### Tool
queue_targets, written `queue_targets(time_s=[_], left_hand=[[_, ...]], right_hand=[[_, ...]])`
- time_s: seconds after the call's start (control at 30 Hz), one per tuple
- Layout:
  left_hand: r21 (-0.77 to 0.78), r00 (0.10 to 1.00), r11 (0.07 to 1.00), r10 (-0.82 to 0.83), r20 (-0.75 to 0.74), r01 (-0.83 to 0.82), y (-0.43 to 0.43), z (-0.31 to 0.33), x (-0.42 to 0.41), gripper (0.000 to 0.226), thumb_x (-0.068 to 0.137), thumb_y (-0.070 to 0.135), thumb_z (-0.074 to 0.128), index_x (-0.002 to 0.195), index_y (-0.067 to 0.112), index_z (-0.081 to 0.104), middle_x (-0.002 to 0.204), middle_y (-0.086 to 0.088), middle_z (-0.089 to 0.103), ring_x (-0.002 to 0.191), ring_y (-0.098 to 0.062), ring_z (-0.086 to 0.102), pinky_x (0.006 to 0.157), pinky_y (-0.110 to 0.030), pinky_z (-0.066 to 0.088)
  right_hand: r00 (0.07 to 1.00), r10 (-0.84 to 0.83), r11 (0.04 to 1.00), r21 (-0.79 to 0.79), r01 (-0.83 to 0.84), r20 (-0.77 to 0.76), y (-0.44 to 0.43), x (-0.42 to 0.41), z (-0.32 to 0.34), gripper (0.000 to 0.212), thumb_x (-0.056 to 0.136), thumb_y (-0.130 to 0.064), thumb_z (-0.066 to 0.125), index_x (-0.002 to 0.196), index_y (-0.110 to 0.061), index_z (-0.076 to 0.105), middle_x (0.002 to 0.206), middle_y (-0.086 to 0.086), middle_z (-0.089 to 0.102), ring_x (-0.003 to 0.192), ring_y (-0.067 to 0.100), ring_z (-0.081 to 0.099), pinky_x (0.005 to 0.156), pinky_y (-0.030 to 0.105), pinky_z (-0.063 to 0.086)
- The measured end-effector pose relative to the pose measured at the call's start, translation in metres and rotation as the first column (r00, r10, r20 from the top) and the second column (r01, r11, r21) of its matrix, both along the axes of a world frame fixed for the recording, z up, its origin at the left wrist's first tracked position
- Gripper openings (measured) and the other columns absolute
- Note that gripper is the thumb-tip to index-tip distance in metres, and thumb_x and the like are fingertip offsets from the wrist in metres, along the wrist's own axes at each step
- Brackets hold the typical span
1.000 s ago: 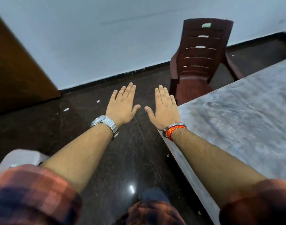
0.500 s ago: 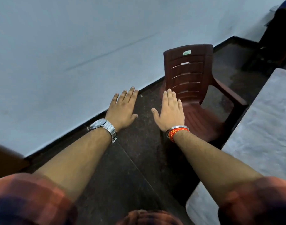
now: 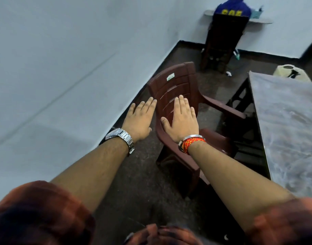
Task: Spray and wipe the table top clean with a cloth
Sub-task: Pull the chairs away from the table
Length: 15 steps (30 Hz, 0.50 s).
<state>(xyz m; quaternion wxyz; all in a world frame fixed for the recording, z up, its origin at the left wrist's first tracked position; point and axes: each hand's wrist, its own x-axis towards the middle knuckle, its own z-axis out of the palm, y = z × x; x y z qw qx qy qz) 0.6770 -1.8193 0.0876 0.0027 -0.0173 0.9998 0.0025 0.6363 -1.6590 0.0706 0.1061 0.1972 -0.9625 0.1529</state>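
Both my arms are stretched forward, palms down, holding nothing. My left hand [image 3: 140, 119], with a metal watch on the wrist, hovers flat over the dark floor near the wall. My right hand [image 3: 182, 119], with a red thread band and a bangle, is flat in front of the brown plastic chair. The grey marbled table top [image 3: 289, 124] runs along the right edge, apart from both hands. No cloth or spray bottle is in view.
A brown plastic armchair [image 3: 220, 110] stands between me and the table's left edge. A person in a blue top [image 3: 231, 9] sits on a dark chair at a wall shelf far back. A pale bag [image 3: 291, 72] lies behind the table. The white wall fills the left.
The view has swung right and up: the chair moved down-left under my right hand, and the back corner with the seated person came into view. Both hands stay flat and empty.
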Motion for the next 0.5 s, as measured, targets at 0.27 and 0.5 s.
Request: queue_targets(time_s=[0.27, 0.5], left_hand=[[-0.033, 0.976, 0.977, -0.209, 0.054, 0.211, -0.070, -0.002, -0.134, 0.105, 0.090, 0.006, 0.066, 0.161, 0.021, -0.010, 0.171, 0.002, -0.006, 0.157, -0.022, 0.006, 0.126, -0.049, 0.004], [-0.161, 0.908, 0.900, -0.373, 0.192, 0.404, -0.118, -0.005, -0.287, 0.103, 0.088, -0.008, 0.055, 0.161, 0.022, -0.011, 0.171, 0.002, -0.009, 0.157, -0.021, 0.005, 0.126, -0.050, 0.002]], right_hand=[[0.975, -0.211, 0.970, -0.106, 0.217, 0.063, -0.080, -0.089, 0.002, 0.085, 0.091, -0.052, 0.046, 0.153, -0.007, 0.009, 0.161, 0.008, 0.006, 0.148, 0.022, 0.002, 0.118, 0.043, 0.010], [0.903, -0.391, 0.891, -0.171, 0.420, 0.179, -0.124, -0.211, -0.023, 0.089, 0.089, -0.052, 0.051, 0.152, -0.006, 0.009, 0.161, 0.010, 0.006, 0.148, 0.024, 0.003, 0.118, 0.045, 0.012]])
